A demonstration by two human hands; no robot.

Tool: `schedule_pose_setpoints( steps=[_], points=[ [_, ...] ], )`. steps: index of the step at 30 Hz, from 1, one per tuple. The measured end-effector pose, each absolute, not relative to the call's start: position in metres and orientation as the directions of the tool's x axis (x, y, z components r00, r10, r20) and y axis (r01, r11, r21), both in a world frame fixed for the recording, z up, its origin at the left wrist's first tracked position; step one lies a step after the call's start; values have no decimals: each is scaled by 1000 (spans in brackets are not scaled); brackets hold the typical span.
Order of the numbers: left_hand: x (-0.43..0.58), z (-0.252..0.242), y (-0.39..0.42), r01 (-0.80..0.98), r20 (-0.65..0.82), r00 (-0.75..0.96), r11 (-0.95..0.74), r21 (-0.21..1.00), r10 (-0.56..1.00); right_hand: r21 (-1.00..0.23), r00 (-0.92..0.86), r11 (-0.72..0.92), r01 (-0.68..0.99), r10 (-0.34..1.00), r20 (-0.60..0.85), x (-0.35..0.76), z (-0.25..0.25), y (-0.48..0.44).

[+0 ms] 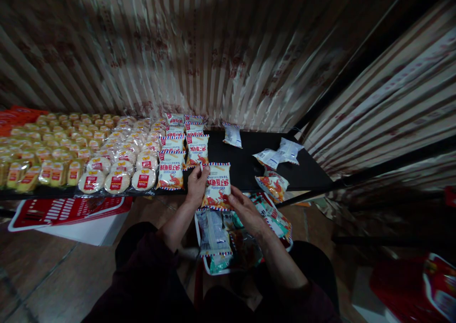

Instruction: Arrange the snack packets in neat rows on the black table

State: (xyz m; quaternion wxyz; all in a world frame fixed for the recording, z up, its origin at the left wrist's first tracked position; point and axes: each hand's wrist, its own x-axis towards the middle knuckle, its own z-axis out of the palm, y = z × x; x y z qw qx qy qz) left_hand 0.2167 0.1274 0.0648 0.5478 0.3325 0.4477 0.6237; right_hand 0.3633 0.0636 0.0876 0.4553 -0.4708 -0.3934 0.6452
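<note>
A small snack bag (216, 184), white and orange with red lettering and shrimp pictures, is held between my two hands just over the shelf's front edge. My left hand (195, 187) grips its left side, thumb on the front. On the lower right edge, my right hand (245, 210) pinches it with thumb and fingers. Two columns of matching bags (171, 170) stand in overlapping rows on the black shelf (238, 164), left of the held one. Below my hands sits a basket (213, 271) filled with more snack bags, some white-backed, some green.
Round wrapped rice crackers (116, 182) and yellow wrapped cakes (50, 172) fill the shelf's left part. Several loose bags (273, 186) lie at the right. A red basket (71, 211) is under the shelf. Striped cloth (213, 52) hangs behind; a dark frame bar (356, 178) crosses at right.
</note>
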Motion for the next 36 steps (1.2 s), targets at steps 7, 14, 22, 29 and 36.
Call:
schedule_pose_setpoints(
  steps=[7, 14, 22, 29, 36],
  points=[
    [220, 74, 120, -398, -92, -85, 51, 916, 992, -893, -15, -295, -339, 951, -309, 348, 91, 82],
    [218, 65, 115, -278, -58, 86, 80, 957, 995, -908, 141, -196, -369, 954, -263, 340, 93, 91],
    [216, 57, 103, -93, 68, 230, -47, 995, 971, -900, 187, -147, -411, 952, -241, 341, 92, 101],
    [219, 58, 95, 80, 53, 175, -68, 994, 983, -869, 215, -169, -465, 930, -297, 340, 95, 104],
    [218, 57, 91, 173, 84, 106, -101, 980, 991, -851, 212, -181, -493, 924, -320, 336, 97, 109]
  ],
)
